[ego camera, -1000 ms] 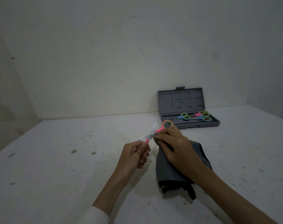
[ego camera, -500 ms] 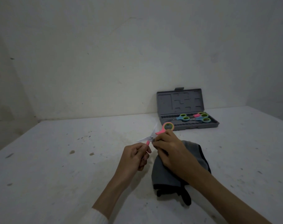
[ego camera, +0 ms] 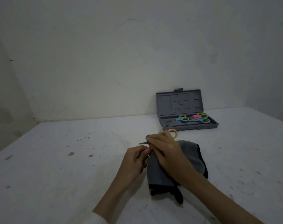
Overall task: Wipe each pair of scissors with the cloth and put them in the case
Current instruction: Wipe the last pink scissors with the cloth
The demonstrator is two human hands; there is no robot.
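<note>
Pink scissors point(ego camera: 172, 132) with green-lined loops are held open above the white table. My left hand point(ego camera: 135, 160) grips the lower pink handle. My right hand point(ego camera: 166, 151) holds a grey cloth point(ego camera: 192, 156) with a black edge and pinches a fold of it over one blade near the pivot. A dark blade tip pokes out to the left, and one handle loop shows above my right fingers. The open grey case point(ego camera: 179, 102) stands at the back right, with blue scissors point(ego camera: 182, 118) and another pair point(ego camera: 202, 118) lying in its tray.
The white table point(ego camera: 57, 167) is speckled with small dark marks and crumbs at the left centre. White walls close the back and both sides. The case lid stands upright near the back wall.
My right hand with the cloth has slid left along the blade, covering more of it. The bright blade that showed before is now mostly hidden.
</note>
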